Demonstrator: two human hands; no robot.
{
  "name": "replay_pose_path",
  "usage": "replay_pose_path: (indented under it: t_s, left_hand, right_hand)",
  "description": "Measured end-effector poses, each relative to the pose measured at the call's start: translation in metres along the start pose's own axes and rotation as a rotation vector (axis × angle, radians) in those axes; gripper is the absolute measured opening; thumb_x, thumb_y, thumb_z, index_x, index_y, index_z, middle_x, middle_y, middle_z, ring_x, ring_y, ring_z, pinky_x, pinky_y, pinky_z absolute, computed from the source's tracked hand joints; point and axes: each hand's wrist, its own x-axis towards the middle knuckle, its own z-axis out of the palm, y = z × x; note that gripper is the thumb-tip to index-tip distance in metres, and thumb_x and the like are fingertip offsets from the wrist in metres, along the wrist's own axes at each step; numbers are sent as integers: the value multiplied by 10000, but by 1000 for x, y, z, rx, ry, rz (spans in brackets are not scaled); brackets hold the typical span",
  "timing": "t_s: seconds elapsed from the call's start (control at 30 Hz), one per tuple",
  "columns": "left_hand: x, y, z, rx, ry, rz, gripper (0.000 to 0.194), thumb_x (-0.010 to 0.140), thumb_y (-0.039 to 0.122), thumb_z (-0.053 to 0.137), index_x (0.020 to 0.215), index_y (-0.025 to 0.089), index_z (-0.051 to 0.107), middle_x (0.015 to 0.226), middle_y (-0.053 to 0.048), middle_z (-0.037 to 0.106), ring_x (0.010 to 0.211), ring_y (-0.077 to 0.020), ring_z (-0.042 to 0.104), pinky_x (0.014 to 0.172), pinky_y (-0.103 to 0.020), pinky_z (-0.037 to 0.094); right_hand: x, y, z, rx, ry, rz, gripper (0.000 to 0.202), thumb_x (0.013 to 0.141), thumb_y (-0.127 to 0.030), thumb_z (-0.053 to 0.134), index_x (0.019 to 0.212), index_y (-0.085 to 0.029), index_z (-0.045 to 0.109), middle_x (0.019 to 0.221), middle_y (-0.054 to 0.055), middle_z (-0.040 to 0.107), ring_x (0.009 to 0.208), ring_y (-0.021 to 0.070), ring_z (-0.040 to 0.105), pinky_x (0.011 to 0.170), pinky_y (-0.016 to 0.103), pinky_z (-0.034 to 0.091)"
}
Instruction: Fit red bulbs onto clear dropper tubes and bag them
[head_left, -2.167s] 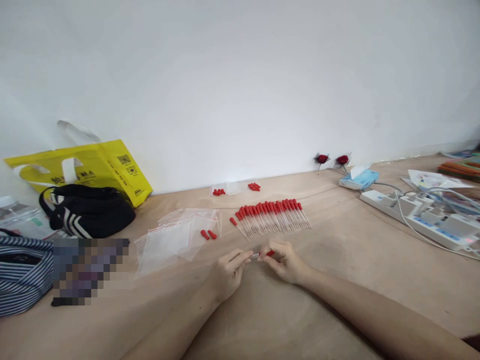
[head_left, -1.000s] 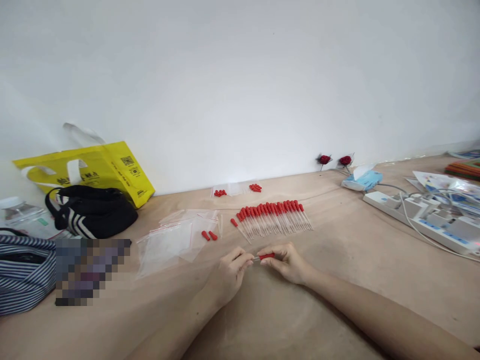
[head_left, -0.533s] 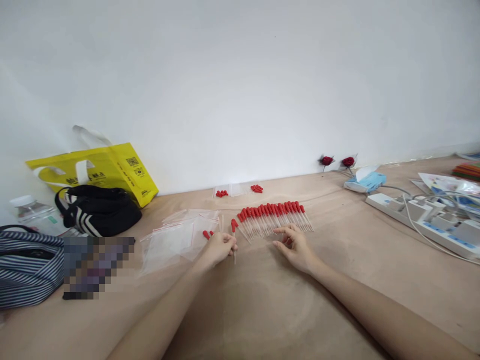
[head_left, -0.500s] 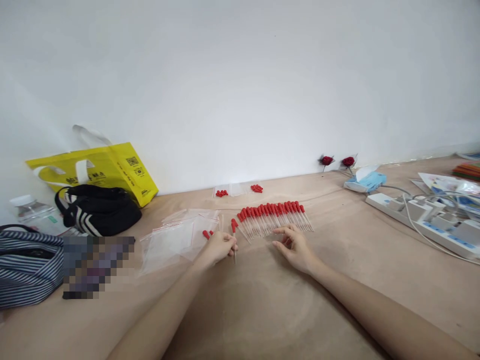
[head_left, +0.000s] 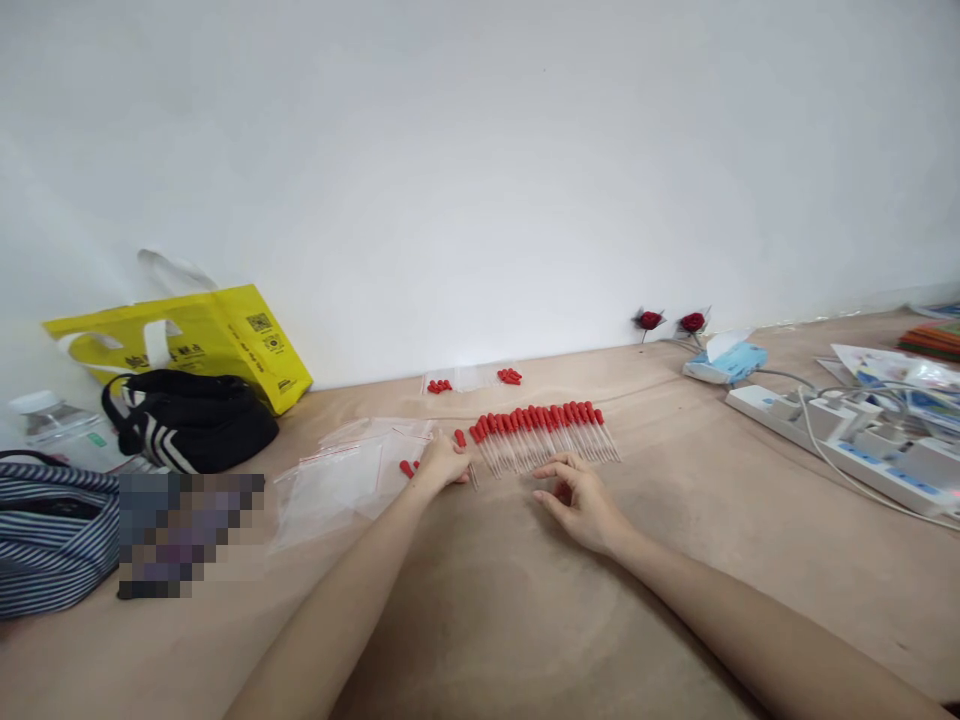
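Observation:
A row of glass droppers point(head_left: 555, 432) with red rubber bulbs lies side by side on the tabletop, bulbs pointing away from me. At the row's left end, my left hand point(head_left: 444, 462) has its fingers closed round one dropper point(head_left: 460, 438); the fingers hide the middle of its tube. Just left of that hand are a few loose red bulbs point(head_left: 406, 468), partly covered by it. My right hand point(head_left: 581, 503) rests below the row, fingers curved and thumb apart, holding nothing. Clear zip bags point(head_left: 337, 480) are spread left of my left hand.
Two small bags of red bulbs point(head_left: 439, 386) lie near the wall. A yellow bag point(head_left: 247, 340), black pouch point(head_left: 210, 425) and striped bag point(head_left: 60, 535) stand left. On the right are a tissue pack point(head_left: 726, 360), power strip point(head_left: 825, 430) with cables, and two red roses point(head_left: 649, 320).
My left hand has moved up and slightly left, bringing the dropper down beside the row's left end. My right hand has hardly moved; the whole view has shifted slightly.

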Motion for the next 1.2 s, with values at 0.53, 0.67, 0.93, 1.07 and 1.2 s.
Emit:
replay_pose_path:
  t_s: [0.53,0.67,0.93,1.07,1.2]
  left_hand:
    - [28,7,-4,126,-49,32,271,854,266,502,1100,152,498,1095,-71,531,914,-196,557,755,-381,477]
    - [32,10,0,99,-63,72,270,853,266,504,1099,155,501,1096,-69,531,917,-197,557,754,-377,477]
    - [35,4,-1,58,-67,144,269,854,267,501,1096,151,504,1101,-70,530,912,-197,557,751,-377,478]
    - [38,-1,-4,45,-44,128,275,851,264,506,1101,148,501,1103,-73,529,910,-196,558,746,-377,480]
    - [37,0,-6,25,13,133,268,857,267,497,1099,150,498,1100,-73,527,911,-193,557,750,-382,479]
  right_hand:
    - [-1,-1,2,-10,-38,-17,183,716,-128,540,889,-181,572,925,52,488,609,91,486,596,263,450]
    - [-1,-1,2,-10,-42,-9,179,715,-123,544,882,-182,567,947,53,487,606,86,484,600,263,452]
    - [-1,-3,3,15,-62,-4,166,705,-107,547,858,-168,567,935,52,473,574,75,463,579,255,444]
    - [-2,-3,3,8,-61,-3,175,702,-102,550,859,-175,567,936,49,476,583,77,467,586,253,445]
    - [-2,-1,4,-9,-59,-15,172,704,-105,550,857,-183,565,926,45,488,592,81,474,587,252,445]
